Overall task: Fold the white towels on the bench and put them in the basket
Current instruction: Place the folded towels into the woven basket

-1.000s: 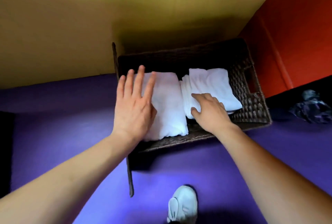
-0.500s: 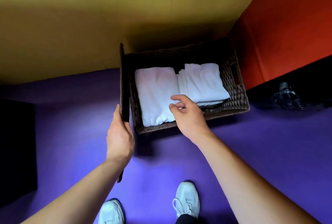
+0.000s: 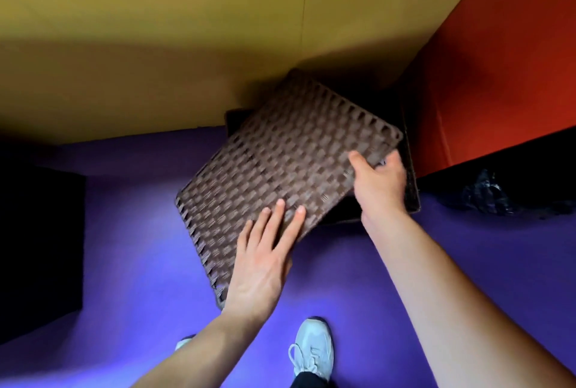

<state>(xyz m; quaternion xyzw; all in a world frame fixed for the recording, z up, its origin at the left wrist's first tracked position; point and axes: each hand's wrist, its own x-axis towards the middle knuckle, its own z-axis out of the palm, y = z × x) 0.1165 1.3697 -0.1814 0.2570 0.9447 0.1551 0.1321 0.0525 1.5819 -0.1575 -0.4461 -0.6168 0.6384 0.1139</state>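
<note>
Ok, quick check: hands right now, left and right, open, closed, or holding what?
Left hand: open, straight fingers lying flat on top of the woven lid.
Right hand: gripping the lid's edge, thumb on top, fingers curled under.

Arms: both forearms are bare, no sleeves are visible.
Left hand: bare, no glove, no ring or watch visible.
Right hand: bare, no glove, nothing visible on the wrist.
Right shoe: pale grey-white sneaker with white laces.
Left shoe: only a small white part is visible.
Trouser: dark fabric above the right shoe.
</note>
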